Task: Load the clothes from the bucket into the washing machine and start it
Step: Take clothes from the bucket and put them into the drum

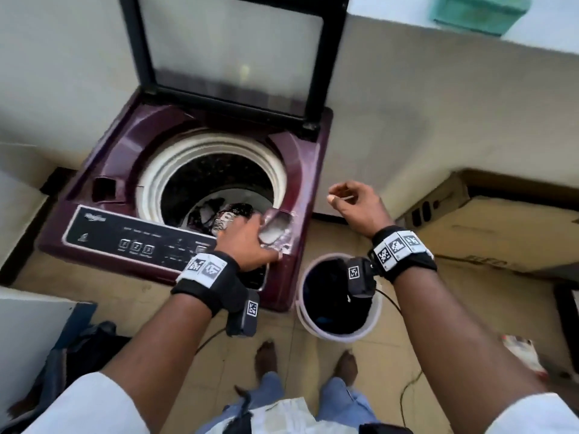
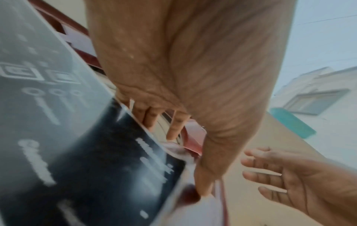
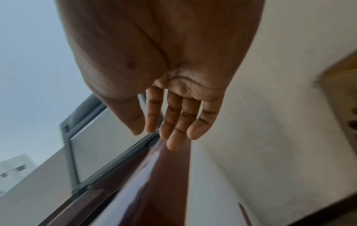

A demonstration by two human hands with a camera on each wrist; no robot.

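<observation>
The maroon top-load washing machine (image 1: 103, 170) stands with its lid (image 1: 232, 48) raised. Dark and patterned clothes (image 1: 219, 214) lie in the drum. At the machine's front right corner is the detergent drawer (image 1: 279, 228), which holds white powder. My left hand (image 1: 247, 242) grips that drawer, fingers over its inner edge and thumb (image 2: 203, 183) on its front, next to the control panel (image 2: 58, 107). My right hand (image 1: 354, 202) hovers empty to the right of the machine, its fingers (image 3: 173, 122) relaxed. A white bucket (image 1: 313, 321) with dark clothes (image 1: 326, 296) stands on the floor below it.
A cardboard box (image 1: 501, 220) lies on the floor at the right. Dark cloth (image 1: 81, 346) is heaped at the lower left. A thin cable (image 1: 404, 396) runs across the tiles near my bare feet (image 1: 266, 355). A wall stands close behind the machine.
</observation>
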